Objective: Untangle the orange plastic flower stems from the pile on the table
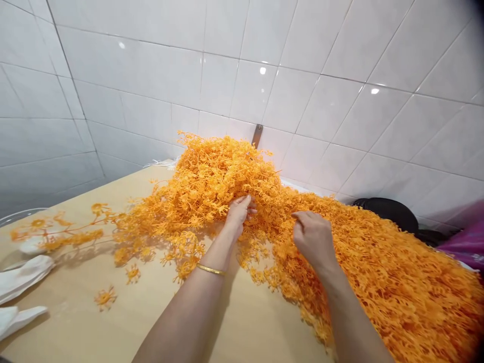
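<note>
A heap of orange plastic flower pieces (223, 176), with thin branching stems, rises in the middle of the table. My left hand (239, 212), a gold bangle (210, 269) on its wrist, reaches to the heap's near side. Its fingers and thumb are drawn together; whatever they pinch is lost among the orange pieces. To the right, my right hand (313, 237) is held over a larger spread of the same orange flowers (393, 267). Its fingers are curled, with the forefinger pointing left toward the heap. What lies within them, if anything, is hidden.
Loose flower heads (105, 298) lie on the light wooden table (264, 322). White gloves (28, 272) rest at the left edge. Behind stand a tiled wall (151, 65) and a brown metal strip (257, 136). Black round objects (389, 212) and a purple bag (465, 239) are at right.
</note>
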Demonstrator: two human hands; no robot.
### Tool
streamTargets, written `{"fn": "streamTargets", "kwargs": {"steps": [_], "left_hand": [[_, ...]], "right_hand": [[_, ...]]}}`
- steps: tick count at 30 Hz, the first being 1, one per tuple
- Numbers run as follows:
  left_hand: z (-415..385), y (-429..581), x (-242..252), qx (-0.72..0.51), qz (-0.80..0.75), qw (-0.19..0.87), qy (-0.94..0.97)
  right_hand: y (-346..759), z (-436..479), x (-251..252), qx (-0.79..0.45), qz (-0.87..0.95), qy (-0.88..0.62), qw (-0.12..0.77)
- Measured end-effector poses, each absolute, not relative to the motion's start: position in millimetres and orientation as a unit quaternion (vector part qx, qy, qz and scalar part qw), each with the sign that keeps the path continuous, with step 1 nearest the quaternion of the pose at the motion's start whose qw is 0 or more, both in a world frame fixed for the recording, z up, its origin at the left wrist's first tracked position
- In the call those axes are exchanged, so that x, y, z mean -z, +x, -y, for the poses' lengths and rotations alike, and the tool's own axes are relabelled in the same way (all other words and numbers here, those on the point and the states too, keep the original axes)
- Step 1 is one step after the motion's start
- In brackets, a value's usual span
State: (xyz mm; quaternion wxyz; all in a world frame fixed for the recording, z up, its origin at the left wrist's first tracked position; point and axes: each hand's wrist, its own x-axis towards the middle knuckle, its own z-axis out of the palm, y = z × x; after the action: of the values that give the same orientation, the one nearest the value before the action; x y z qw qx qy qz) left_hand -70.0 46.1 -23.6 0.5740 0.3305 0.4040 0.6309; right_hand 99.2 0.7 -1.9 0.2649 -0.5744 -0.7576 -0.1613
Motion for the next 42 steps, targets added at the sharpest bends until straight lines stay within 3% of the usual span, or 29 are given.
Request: {"fn": "streamTargets", "kwargs": {"steps": [6, 13, 20, 23, 28, 31, 37, 39, 42], "left_hand": [[-42.3, -63.0, 20.3, -0.661, -0.436, 0.503, 0.346], [-49.5, -61.3, 31.2, -0.68, -0.47, 0.482, 0.289], [-55.4, -52.2, 46.9, -0.64, -0.501, 0.489, 0.315], [-57.7, -54.7, 50.4, -0.643, -0.514, 0.465, 0.324], [-59.3, -62.2, 52.0, -0.649, -0.53, 0.427, 0.34], [-58.2, -62.1, 52.0, -0.653, -0.53, 0.412, 0.352], [-48.4, -51.1, 45.7, -0.654, -0.505, 0.397, 0.4], [-46.1, -47.4, 42.5, -0.66, -0.485, 0.387, 0.423], [-46.1, -43.5, 41.6, -0.674, -0.464, 0.359, 0.45]], "right_hand": [[109.2, -3.0, 8.4, 0.085, 0.759, -0.6, 0.239], [68.2, -9.7, 9.0, 0.092, 0.762, -0.519, 0.376], [39.5, -38.0, 9.5, 0.128, 0.751, -0.585, 0.277], [52.3, -38.6, -2.8, 0.047, 0.739, -0.566, 0.362], [90.3, -42.8, -22.7, -0.174, 0.59, -0.504, 0.606], [105.9, -44.9, -23.5, -0.204, 0.524, -0.496, 0.661], [102.1, -26.6, -12.8, -0.257, 0.52, -0.486, 0.654], [98.2, -17.3, -6.5, -0.25, 0.574, -0.491, 0.605], [97.1, -7.4, 3.8, -0.201, 0.692, -0.517, 0.461]]}}
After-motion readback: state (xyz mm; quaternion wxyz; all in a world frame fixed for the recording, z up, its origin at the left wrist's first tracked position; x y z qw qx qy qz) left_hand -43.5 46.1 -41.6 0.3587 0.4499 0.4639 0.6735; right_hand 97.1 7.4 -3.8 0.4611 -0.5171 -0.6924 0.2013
